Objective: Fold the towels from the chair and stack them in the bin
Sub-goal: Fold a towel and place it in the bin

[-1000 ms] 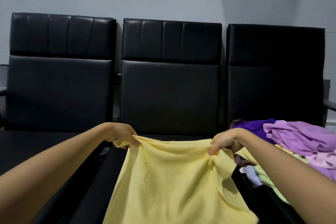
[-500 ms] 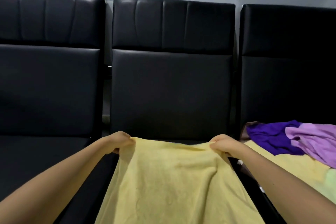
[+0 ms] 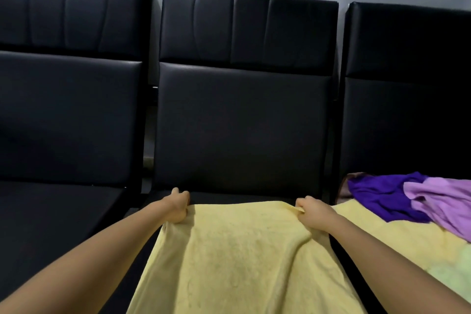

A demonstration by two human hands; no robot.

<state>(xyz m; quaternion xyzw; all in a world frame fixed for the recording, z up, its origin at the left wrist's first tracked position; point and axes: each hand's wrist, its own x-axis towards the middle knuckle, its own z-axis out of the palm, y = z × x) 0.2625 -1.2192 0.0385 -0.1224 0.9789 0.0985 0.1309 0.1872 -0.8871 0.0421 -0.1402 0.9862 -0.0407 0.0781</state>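
While the left hand (image 3: 179, 208) and right hand (image 3: 312, 213) each pinch a far corner of the yellow towel (image 3: 239, 257), it lies spread over the middle chair seat (image 3: 229, 197) (more towels (image 3: 413, 199) heaped on the right-hand seat).

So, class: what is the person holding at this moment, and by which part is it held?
The yellow towel, held by its two far corners: the left hand grips the left corner, the right hand pinches the right one, over the middle chair seat.

yellow towel (image 3: 242, 257), spread flat on mid seat
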